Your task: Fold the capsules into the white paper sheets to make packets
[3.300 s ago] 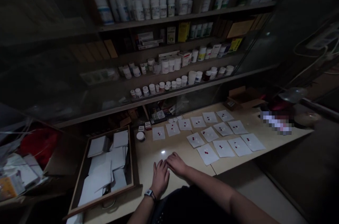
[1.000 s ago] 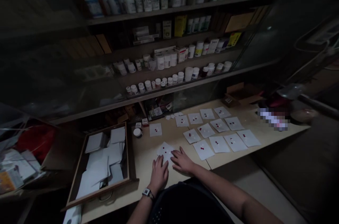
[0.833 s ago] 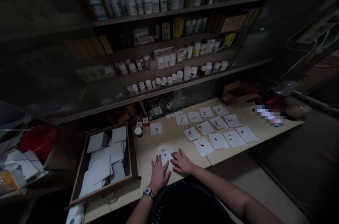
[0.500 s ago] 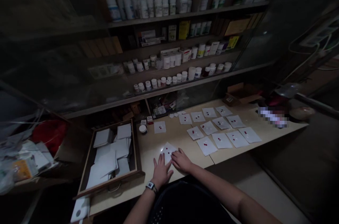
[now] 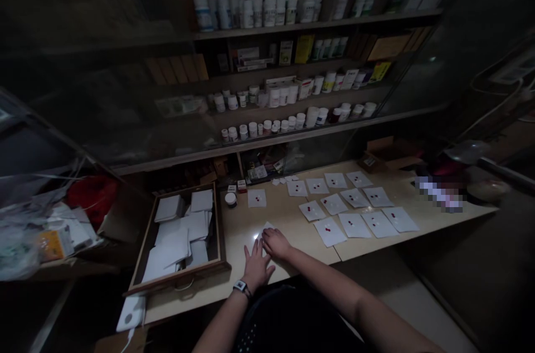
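while the drawer (image 5: 220, 230) is open, apparently for access to its papers (image 5: 171, 244), the left hand (image 5: 256, 266) lies with fingers spread at the paper slip (image 5: 268, 225), likely steadying it on the surface (image 5: 238, 230). the right hand (image 5: 276, 243) partly covers it; whether this grip pinches cannot be determined. rightward, sheets (image 5: 334, 239) lie apart, presumably separating red pieces (image 5: 327, 229).

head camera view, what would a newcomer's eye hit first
Probably the white paper squares with red specks, most at right on the counter. Next, the open wooden drawer of white sheets at left and the white bottles on the shelves above. Lower centre, the left hand and right hand meet at another paper.
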Demonstrator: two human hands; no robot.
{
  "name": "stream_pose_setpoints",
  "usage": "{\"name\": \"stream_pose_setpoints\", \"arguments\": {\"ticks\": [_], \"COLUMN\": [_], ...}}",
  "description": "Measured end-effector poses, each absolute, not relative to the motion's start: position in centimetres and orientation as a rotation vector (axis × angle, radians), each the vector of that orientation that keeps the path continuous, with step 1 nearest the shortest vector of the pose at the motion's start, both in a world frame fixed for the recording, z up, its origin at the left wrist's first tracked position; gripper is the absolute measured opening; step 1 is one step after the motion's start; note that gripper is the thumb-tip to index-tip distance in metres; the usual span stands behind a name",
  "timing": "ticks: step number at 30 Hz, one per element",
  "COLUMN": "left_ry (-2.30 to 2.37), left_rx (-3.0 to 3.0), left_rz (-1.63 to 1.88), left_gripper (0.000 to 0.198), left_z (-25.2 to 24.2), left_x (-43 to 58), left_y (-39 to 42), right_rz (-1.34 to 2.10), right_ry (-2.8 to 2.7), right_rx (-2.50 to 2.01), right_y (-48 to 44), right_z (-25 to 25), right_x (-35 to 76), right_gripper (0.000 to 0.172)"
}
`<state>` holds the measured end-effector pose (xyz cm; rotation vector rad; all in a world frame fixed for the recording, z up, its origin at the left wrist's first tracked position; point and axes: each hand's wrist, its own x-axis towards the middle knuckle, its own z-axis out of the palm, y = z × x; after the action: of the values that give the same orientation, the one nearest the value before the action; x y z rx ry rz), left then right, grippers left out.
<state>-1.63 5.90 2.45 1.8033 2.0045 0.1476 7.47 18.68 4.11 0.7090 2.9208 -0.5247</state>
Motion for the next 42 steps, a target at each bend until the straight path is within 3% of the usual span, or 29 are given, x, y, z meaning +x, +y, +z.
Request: {"name": "stream_pose_setpoints", "arguments": {"ticks": [7,15,25,30,35,42], "left_ry": [1.965,1.939,1.958,2.025,1.9,1.774], "left_rx": [1.769,1.761,1.875,2.03,2.269,2.345], "left_rz": [0.062,-0.062,0.019,0.062,0.037,-0.081], "left_gripper": [0.054,0.058,0.056,0.046,0.021,0.017], "left_z": [3.5,4.7,4.3,3.4,2.5,1.6], "left_x": [-1.7,-1.8,-2.1,-2.6,-3.2,-3.2], "left_y": [5.9,6.3,6.3,6.5,8.0,8.9], "right_rz": [-0.54,-0.583,-0.619,-0.582,-0.55,-0.484], "right_ry": [2.936,2.864,2.907,2.992,2.98,2.953], "right_rx": [0.657,0.989,0.999,0.859,0.87,0.832], "right_y": [17.9,17.1,18.2,18.7,18.6,18.8], "right_z": [3.5,4.0,1.9,1.0,1.0,2.3], "right_x": [9.1,9.7,11.3,12.7,12.5,12.1], "right_gripper": [0.031,0.031,0.029,0.028,0.028,0.027]}}
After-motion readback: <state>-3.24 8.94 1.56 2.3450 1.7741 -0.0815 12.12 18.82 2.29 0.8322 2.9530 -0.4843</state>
